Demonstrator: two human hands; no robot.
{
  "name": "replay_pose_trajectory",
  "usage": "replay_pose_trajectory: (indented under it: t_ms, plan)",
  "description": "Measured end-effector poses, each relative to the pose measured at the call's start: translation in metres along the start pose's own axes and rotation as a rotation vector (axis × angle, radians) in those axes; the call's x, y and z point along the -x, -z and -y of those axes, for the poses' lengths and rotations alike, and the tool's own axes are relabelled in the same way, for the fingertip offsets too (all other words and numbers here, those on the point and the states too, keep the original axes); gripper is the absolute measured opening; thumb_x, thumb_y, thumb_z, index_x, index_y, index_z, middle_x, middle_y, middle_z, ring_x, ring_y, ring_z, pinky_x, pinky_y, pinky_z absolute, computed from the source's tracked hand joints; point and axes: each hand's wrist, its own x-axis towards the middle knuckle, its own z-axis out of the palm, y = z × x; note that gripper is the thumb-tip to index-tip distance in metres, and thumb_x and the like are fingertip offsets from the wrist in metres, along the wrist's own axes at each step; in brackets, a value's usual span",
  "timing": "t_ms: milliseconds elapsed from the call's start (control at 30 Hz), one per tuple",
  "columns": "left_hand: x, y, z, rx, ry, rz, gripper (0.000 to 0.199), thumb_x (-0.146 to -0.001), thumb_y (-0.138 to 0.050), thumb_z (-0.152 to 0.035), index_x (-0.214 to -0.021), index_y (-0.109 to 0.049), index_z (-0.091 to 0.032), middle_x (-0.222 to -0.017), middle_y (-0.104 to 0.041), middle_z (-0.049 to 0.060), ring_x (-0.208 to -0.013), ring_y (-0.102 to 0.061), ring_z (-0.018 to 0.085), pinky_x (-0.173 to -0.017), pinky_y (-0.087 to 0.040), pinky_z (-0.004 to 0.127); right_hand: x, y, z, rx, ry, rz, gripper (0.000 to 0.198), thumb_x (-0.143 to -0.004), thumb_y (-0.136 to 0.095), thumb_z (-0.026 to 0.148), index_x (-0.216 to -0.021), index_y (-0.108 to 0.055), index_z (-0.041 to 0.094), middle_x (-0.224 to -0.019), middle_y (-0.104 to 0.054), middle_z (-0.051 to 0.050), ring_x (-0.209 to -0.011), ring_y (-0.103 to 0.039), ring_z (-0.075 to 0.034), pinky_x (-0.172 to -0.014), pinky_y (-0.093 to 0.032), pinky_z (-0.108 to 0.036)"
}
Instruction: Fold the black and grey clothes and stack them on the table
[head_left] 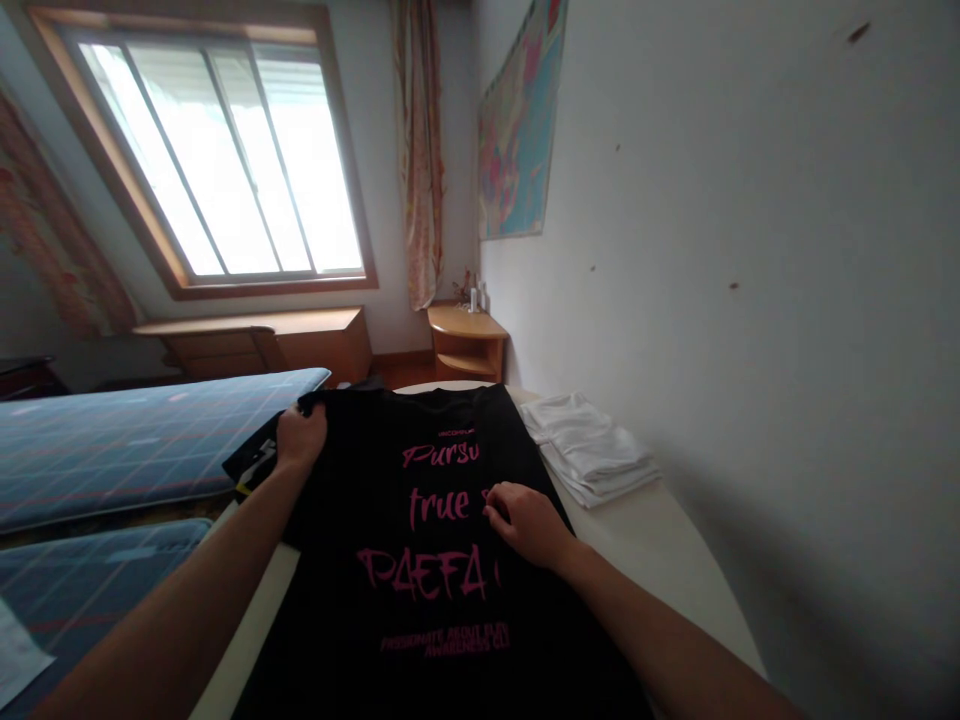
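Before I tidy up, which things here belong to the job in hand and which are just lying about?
In use:
- black shirt, left hand gripping, right hand over it
- table beneath

Apparently lying about:
- folded white cloths (possibly related)
- mattress
- wall map

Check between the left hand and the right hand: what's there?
In the head view, the black shirt with its pink lettering spans from the left hand to the right hand; no separate item shows there.
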Motion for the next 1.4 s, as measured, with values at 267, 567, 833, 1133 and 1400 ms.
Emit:
replay_pose_trajectory:
  t_ms: [267,567,833,1133,1400]
  plan:
    - [0.067,-0.023,-0.006,0.055,-0.338,0.171,0.028,-0.083,-0.056,-0.035,-0.104,-0.069,-0.022,-0.112,-0.072,0.008,-0.108,-0.065,0.028,-0.1,-0.048,0.04,-0.005,0.001,-0.001,0.036,-0.02,0.04,0.015,-0.095,-0.053,0.03,-0.093,-0.063,0.02,-0.094,-0.07,-0.004,-0.088,-0.065,-0.018,-0.076,-0.041,-0.026]
    - [0.099,-0.037,0.032,0.155,-0.397,-0.022,0.032,-0.094,-0.037,-0.027,-0.115,-0.061,-0.019,-0.132,-0.06,0.011,-0.124,-0.055,0.027,-0.11,-0.042,0.045,-0.075,0.0,0.023,0.061,-0.189,0.1,0.024,-0.093,-0.054,0.037,-0.096,-0.072,0.022,-0.097,-0.075,-0.009,-0.088,-0.07,-0.025,-0.072,-0.044,-0.031]
    - [0.098,-0.042,0.039,0.004,-0.33,-0.029,0.04,-0.088,-0.045,-0.021,-0.127,-0.054,-0.015,-0.117,-0.067,0.015,-0.111,-0.063,0.031,-0.098,-0.05,0.046,-0.171,-0.047,0.043,-0.198,-0.259,0.056,0.036,-0.088,-0.065,0.037,-0.117,-0.068,0.017,-0.118,-0.07,-0.014,-0.109,-0.065,-0.028,-0.09,-0.047,-0.035]
    - [0.098,-0.047,0.04,0.081,-0.31,-0.033,0.024,-0.092,-0.041,-0.02,-0.111,-0.055,-0.019,-0.126,-0.065,0.014,-0.112,-0.065,0.03,-0.097,-0.05,0.045,-0.208,-0.075,0.067,-0.626,-0.118,-0.024,0.041,-0.099,-0.046,0.047,-0.094,-0.073,0.017,-0.103,-0.073,-0.006,-0.1,-0.067,-0.02,-0.09,-0.047,-0.027]
    - [0.098,-0.048,0.041,0.053,-0.332,-0.023,0.031,-0.09,-0.04,-0.015,-0.116,-0.056,-0.02,-0.12,-0.068,0.011,-0.113,-0.065,0.028,-0.096,-0.05,0.043,-0.234,-0.09,0.066,-0.831,-0.243,-0.008,0.016,-0.086,-0.061,0.031,-0.09,-0.064,0.016,-0.076,-0.067,0.0,-0.069,-0.061,-0.014,-0.063,-0.048,-0.022]
